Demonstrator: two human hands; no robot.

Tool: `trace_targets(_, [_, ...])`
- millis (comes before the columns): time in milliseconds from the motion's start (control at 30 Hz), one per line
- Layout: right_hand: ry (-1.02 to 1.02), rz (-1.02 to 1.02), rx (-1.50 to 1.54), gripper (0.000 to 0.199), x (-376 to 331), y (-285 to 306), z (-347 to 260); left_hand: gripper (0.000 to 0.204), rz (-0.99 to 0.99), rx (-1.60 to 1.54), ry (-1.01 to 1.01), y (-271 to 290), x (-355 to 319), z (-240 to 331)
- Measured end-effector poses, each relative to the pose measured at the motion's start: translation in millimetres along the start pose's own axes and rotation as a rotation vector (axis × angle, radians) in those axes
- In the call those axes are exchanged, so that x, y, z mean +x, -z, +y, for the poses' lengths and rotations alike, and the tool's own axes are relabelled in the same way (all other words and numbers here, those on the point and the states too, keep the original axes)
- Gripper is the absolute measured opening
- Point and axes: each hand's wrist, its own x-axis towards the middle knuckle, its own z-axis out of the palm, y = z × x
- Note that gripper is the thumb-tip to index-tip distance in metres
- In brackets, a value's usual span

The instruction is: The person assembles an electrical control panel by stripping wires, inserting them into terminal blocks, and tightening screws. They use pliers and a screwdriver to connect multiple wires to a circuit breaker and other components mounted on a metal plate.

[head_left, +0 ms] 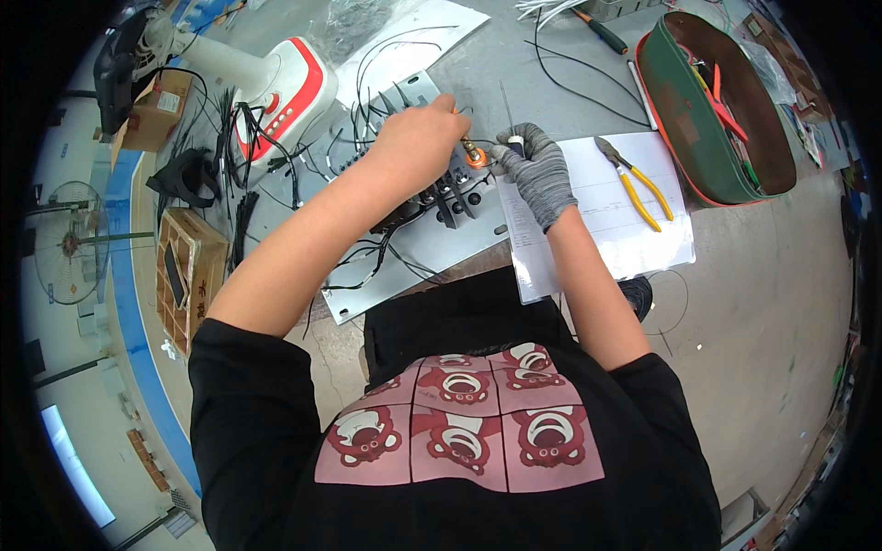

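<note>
My bare left hand reaches over a silver metal panel fitted with black wires and dark components, its fingers pinched on a small part by an orange round component. My right hand, in a grey knit glove, grips a thin screwdriver whose shaft points up and away, right beside the orange component. Both hands nearly touch above the panel's upper right corner.
A white paper sheet with yellow-handled pliers lies to the right. A green and brown tool bag sits beyond it. At the left are a white and red device, loose black cables and a cardboard box.
</note>
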Motion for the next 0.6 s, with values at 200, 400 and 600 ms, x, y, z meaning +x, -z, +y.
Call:
trace_targets(200, [0.002, -0.151, -0.056, 0.036, -10.3, 24.7, -12.6, 0.011, 0.024, -0.168, -0.064, 4.7, 0.9, -4.5])
trace_targets(400, [0.024, -0.311, -0.127, 0.033, -21.6, 38.4, -15.6, 0.011, -0.107, -0.159, -0.041, 23.8, -7.3, 4.3])
trace_targets(600, [-0.049, -0.414, -0.030, 0.031, -17.0, 37.1, -7.2, 0.013, -0.096, -0.380, -0.065, 17.0, -9.3, 9.5])
